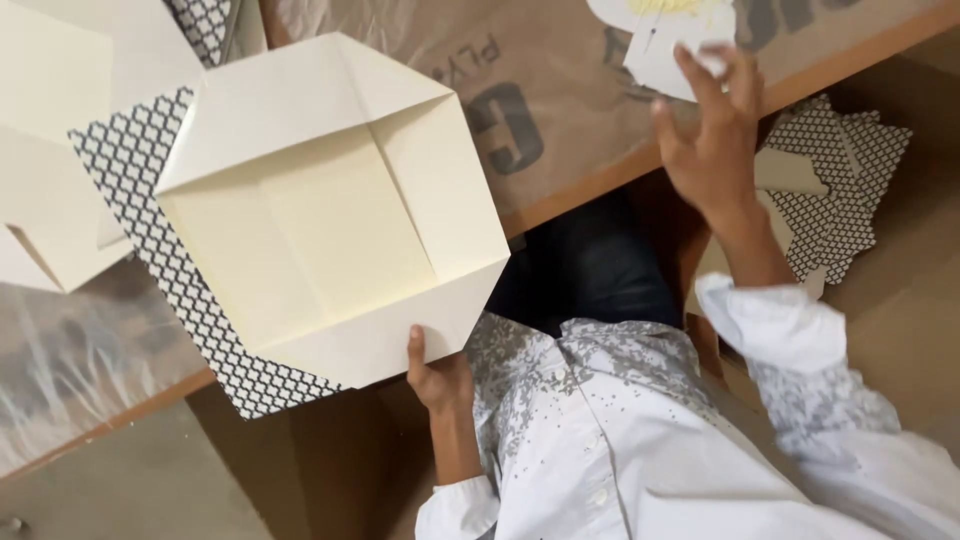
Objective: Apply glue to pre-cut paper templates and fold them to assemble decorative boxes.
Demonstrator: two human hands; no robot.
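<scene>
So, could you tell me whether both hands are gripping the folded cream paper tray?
No: only the left hand holds the cream paper tray at its edge, while the right hand reaches for a small white paper piece.

Paper pieces and two hands at the table

One folded cream tray (pixel 330 210), one patterned sheet (pixel 140 190) under it, two hands (pixel 440 380) (pixel 712 140), one pile of patterned pieces (pixel 835 190).
</scene>
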